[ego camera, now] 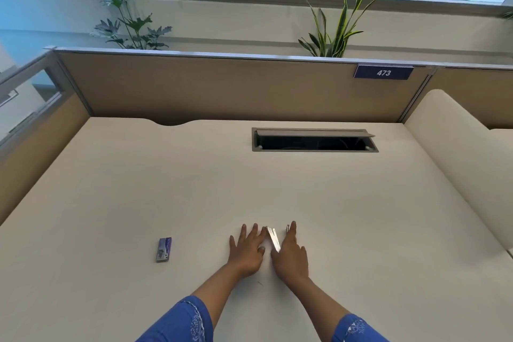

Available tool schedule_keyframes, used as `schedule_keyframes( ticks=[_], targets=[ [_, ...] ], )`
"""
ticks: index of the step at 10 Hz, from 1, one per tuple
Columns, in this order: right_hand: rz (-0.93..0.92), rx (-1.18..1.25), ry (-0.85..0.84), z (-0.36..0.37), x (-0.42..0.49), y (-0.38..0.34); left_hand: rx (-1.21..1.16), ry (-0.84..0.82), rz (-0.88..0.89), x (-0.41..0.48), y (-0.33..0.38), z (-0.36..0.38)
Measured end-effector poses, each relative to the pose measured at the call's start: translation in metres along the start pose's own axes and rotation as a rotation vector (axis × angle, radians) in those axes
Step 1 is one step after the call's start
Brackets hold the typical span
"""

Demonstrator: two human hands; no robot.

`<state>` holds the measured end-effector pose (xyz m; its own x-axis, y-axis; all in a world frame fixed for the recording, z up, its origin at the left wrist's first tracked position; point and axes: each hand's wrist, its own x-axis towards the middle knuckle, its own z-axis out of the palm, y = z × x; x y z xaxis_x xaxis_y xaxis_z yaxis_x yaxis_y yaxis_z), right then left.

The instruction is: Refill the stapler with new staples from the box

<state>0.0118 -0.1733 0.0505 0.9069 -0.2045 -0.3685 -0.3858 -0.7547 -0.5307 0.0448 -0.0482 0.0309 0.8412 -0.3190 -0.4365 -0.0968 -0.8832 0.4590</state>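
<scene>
A small silver stapler (273, 239) lies swung open on the desk (194, 189), its metal arm angled between my two hands. My right hand (291, 251) covers its right part, a metal tip showing beside the index finger. My left hand (248, 250) rests flat with fingers spread just left of the stapler, its fingertips near the top of the metal arm. A small purple staple box (164, 249) lies on the desk well to the left, apart from both hands. Whether staples are in the stapler is hidden.
An open cable hatch (315, 139) is set into the desk at the back. Tan partition panels (222, 89) wall the back and sides, with a tag reading 473 (383, 72). A cream curved divider (458, 161) rises at the right. Plants stand behind the partition.
</scene>
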Motion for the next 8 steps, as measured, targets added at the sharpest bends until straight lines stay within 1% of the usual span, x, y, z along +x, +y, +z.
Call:
schedule_keyframes(
  ticks=[2, 3, 5, 6, 8],
  targets=[
    [-0.007, -0.055, 0.023, 0.004, -0.003, 0.003, 0.038, -0.050, 0.015, 0.001, -0.008, 0.002],
    [-0.006, -0.052, 0.027, 0.002, -0.003, 0.002, -0.006, -0.042, 0.027, 0.002, -0.012, 0.001],
    [0.008, -0.011, 0.069, 0.001, -0.004, 0.000, -0.157, 0.037, 0.025, 0.000, -0.015, -0.004],
    [-0.003, 0.028, 0.096, -0.002, -0.005, -0.005, -0.194, 0.073, 0.034, -0.001, -0.017, -0.011],
    [-0.075, 0.043, 0.129, -0.007, -0.002, -0.014, -0.126, 0.183, 0.063, -0.001, -0.021, -0.030]
  ],
)
